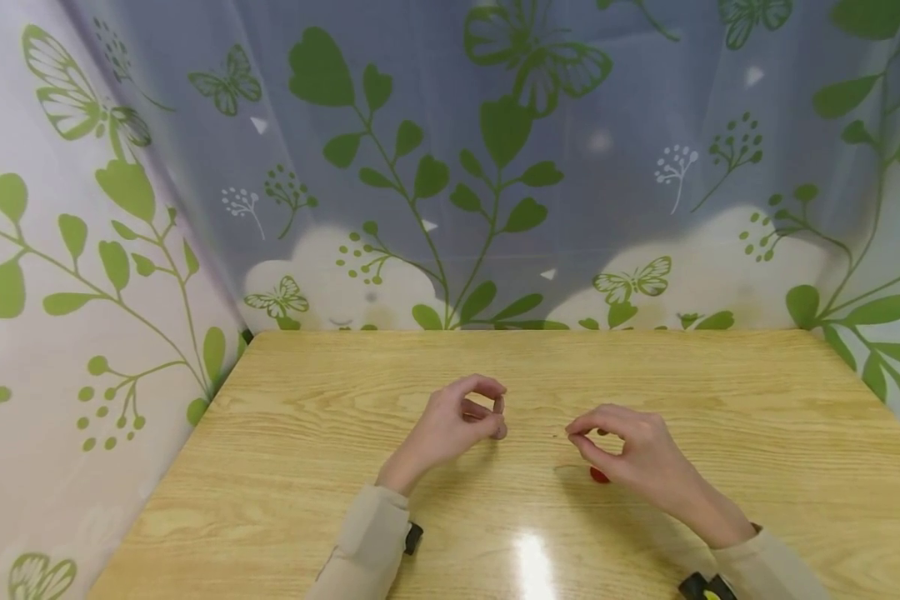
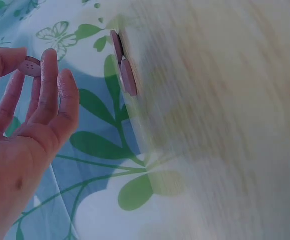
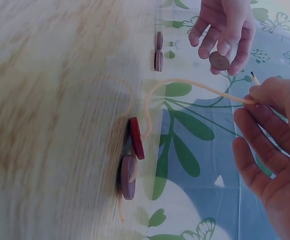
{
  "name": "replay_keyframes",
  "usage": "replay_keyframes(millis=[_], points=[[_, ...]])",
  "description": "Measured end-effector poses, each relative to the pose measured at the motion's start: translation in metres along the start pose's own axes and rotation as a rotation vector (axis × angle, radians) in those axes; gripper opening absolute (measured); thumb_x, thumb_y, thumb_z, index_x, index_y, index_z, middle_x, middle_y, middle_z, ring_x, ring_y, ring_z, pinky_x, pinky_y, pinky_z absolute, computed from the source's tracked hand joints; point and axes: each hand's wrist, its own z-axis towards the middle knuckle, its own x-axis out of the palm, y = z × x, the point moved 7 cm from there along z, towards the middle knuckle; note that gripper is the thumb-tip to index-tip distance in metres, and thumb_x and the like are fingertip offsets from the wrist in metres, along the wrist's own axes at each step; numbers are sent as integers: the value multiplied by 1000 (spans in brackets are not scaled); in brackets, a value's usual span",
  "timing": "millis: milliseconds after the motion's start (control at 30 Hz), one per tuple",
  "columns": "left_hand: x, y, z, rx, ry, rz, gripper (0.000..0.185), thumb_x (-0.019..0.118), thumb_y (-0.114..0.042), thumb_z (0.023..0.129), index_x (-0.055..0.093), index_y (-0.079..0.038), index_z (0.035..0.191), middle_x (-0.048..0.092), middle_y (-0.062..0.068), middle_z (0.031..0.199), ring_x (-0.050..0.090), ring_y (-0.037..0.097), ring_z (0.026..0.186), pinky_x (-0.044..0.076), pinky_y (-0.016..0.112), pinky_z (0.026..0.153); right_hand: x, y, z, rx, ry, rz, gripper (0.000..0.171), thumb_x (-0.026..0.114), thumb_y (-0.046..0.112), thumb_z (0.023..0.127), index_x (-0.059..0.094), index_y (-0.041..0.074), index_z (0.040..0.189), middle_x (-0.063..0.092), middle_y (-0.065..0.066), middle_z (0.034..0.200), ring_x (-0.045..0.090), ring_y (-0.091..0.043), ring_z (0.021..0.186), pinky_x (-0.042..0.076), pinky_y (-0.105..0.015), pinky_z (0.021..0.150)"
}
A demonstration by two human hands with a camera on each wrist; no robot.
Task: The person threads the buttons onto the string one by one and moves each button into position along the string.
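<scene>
My left hand (image 1: 450, 425) pinches a brown wooden button (image 2: 31, 66) with small holes between thumb and fingertips, raised over the table. To its right, my right hand (image 1: 645, 454) pinches a pale orange cord (image 3: 184, 83) near one end, with a dark tip (image 3: 252, 74) sticking out past the fingers. From there the cord curves down to a red button (image 3: 137, 138) and a brown button (image 3: 128, 177) below my right hand, and it passes through the brown one. The two hands face each other, a short gap apart.
Two more brown buttons (image 3: 158, 61) lie close together on the wooden table (image 1: 285, 467), seen in both wrist views. Behind the table hangs a curtain (image 1: 450, 167) printed with leaves and butterflies, and it continues along the left side.
</scene>
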Motion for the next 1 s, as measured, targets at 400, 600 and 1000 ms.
replay_keyframes(millis=[400, 600, 1000], points=[[3, -2, -5, 9, 9, -17, 27, 72, -11, 93, 67, -22, 118, 68, 0, 118, 71, 14, 101, 60, 30, 88, -1, 2, 0, 1, -7, 12, 41, 83, -10, 72, 75, 22, 95, 75, 7, 86, 69, -5, 77, 52, -10, 74], [3, -6, -8, 30, 5, -18, 25, 71, -12, 94, 67, -22, 117, 68, 1, 121, 71, 14, 100, 59, 28, 88, -2, 1, 0, -6, -13, 16, 42, 83, -11, 71, 75, 23, 95, 75, 8, 86, 68, -5, 75, 51, -10, 70], [7, -12, -13, 28, 23, -77, 23, 72, -15, 95, 67, -23, 116, 68, 8, 125, 70, 14, 101, 59, 27, 87, -2, 2, 1, -7, -17, 20, 41, 83, -11, 71, 75, 22, 95, 75, 8, 85, 68, -4, 74, 50, -11, 69]])
